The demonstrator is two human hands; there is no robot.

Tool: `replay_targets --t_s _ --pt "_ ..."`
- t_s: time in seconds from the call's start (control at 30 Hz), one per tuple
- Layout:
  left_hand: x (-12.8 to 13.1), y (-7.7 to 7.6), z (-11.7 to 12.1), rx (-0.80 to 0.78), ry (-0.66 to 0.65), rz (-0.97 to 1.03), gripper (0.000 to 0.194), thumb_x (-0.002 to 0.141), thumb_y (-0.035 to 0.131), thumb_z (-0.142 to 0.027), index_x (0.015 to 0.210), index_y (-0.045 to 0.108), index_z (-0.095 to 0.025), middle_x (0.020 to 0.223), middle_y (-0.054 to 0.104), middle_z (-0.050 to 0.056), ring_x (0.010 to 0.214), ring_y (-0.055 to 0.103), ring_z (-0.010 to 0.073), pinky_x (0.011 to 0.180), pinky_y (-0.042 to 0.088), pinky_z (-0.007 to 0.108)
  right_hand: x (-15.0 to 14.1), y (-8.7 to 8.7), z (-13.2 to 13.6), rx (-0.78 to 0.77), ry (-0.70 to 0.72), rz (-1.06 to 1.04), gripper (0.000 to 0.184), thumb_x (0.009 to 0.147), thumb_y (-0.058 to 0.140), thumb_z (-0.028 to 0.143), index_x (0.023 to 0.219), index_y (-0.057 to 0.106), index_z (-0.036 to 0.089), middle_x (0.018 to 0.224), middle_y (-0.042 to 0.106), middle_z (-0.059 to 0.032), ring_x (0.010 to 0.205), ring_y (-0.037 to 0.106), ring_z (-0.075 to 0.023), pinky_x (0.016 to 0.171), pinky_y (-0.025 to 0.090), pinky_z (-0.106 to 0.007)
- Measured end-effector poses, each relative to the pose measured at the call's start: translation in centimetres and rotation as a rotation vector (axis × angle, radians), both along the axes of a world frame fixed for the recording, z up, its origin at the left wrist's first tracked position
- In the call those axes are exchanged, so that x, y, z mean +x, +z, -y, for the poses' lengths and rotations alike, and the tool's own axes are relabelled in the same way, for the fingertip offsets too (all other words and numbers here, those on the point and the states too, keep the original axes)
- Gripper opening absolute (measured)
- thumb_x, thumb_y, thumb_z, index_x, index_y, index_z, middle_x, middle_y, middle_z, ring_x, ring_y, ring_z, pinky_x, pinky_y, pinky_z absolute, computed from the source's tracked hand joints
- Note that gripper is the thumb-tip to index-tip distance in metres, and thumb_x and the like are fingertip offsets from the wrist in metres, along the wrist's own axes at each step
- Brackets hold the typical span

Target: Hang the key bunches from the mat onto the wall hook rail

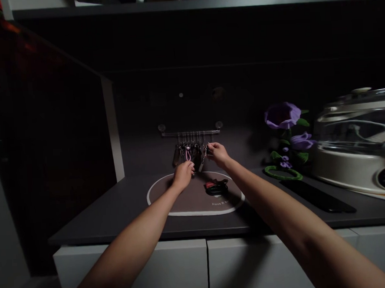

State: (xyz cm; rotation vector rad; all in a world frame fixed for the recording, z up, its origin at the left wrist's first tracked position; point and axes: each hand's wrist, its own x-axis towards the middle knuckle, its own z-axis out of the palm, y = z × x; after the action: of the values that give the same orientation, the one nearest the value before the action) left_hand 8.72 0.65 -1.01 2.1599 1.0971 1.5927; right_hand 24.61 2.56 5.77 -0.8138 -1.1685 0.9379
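Observation:
In the head view a clear rail with several hooks is fixed to the dark wall, and bunches of keys hang from it. My left hand is closed at the lower end of a pink keychain strap; its fingertips are partly hidden. To the right of the hanging bunches, my right hand pinches a key ring with metal pieces dangling below. Beneath the hands, a dark bundle with a red part lies on a brown oval mat with a white border.
Purple knitted-looking flowers with a green ring base stand right on the dark counter. In front lies a flat black slab. A white appliance with a clear upper part is at far right. A shelf crosses overhead.

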Motion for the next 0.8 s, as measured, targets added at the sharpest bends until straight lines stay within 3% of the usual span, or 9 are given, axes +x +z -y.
replay_targets --t_s 0.37,0.8 --pt "0.2 -0.3 -0.2 0.019 0.011 -0.054 0.019 0.081 0.039 -0.021 0.075 0.056 -0.015 0.066 0.058 0.000 0.051 0.051 0.0076 0.053 0.039 0.019 -1.5 2.7 -3.2 -0.043 -0.095 -0.028 0.011 0.080 0.047 0.014 0.069 0.046 0.016 0.055 0.048 0.0036 0.048 0.050 -0.0059 0.050 0.049 -0.022" --pt "0.1 -0.2 -0.3 0.028 0.032 -0.088 0.019 0.082 0.038 -0.021 0.076 0.056 -0.015 0.066 0.058 0.001 0.051 0.051 0.0078 0.053 0.038 0.019 -2.4 1.8 -5.3 -0.091 -0.144 -0.099 0.011 0.080 0.047 0.012 0.069 0.047 0.015 0.053 0.048 0.0029 0.044 0.050 -0.0055 0.043 0.049 -0.019"
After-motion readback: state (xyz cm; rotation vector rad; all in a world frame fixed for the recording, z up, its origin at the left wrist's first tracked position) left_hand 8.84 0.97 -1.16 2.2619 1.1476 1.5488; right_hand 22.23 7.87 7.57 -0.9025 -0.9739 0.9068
